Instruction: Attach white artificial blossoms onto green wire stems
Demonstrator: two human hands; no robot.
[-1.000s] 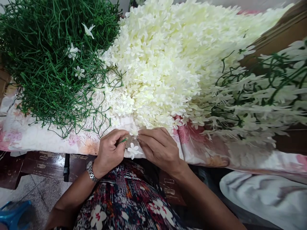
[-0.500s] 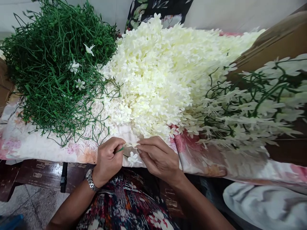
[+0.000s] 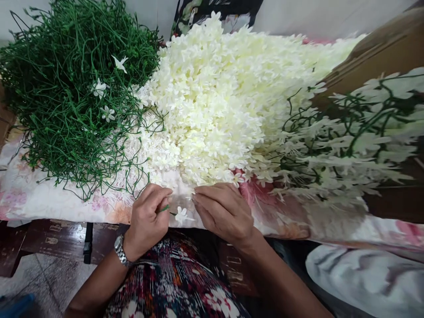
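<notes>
My left hand (image 3: 150,214) is closed in a fist around a green artificial flower stem (image 3: 164,208), a short piece of which shows at the fingers. Just right of it, a white artificial flower (image 3: 182,215) hangs over the cloth on a thin dark stem end. My right hand (image 3: 223,212) pinches with thumb and fingertips close together; a tiny pale bit shows at the tips, too small to name. A narrow gap separates the two hands. Behind them rises a large heap of loose white blossoms (image 3: 212,106).
A tangled pile of green stems (image 3: 73,97) fills the left, with white threads (image 3: 129,154) at its edge. Finished-looking white flower sprays (image 3: 344,145) lie at right by a cardboard box (image 3: 374,57). A flowered cloth (image 3: 109,212) covers the table. Pale fabric (image 3: 357,278) is at lower right.
My hands have drawn slightly apart, the right one moving a little to the right. The pale petal-like piece seen between the fingertips no longer shows there. The view has shifted slightly.
</notes>
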